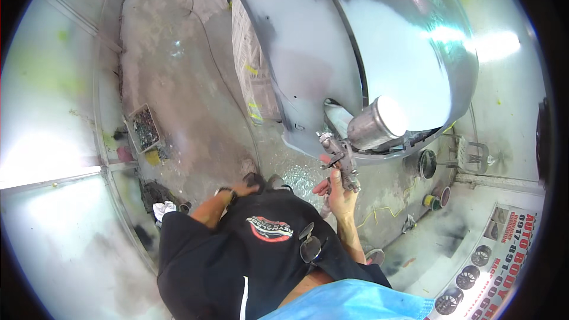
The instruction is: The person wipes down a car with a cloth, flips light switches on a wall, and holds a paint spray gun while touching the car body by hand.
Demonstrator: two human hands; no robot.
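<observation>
My right hand (336, 192) holds a metal spray gun (339, 160) with a large silver cup (373, 123), tilted in front of the car body panel (311, 59), which is patched in pale grey primer and darker grey. Its lower fingers are apart below the gun's body. My left hand (248, 186) is low by my waist at the edge of my black shirt; its fingers are dark and blurred, so what they hold, if anything, cannot be made out. Masking paper (249, 65) covers the opening along the panel's left side.
A hose (219, 71) runs along the concrete floor. A crate (144, 127) stands by the left wall. Dark round containers (424, 164), a small can (435, 201) and a plastic chair (471, 157) are at the right. A banner (486, 261) lies lower right. Booth walls enclose both sides.
</observation>
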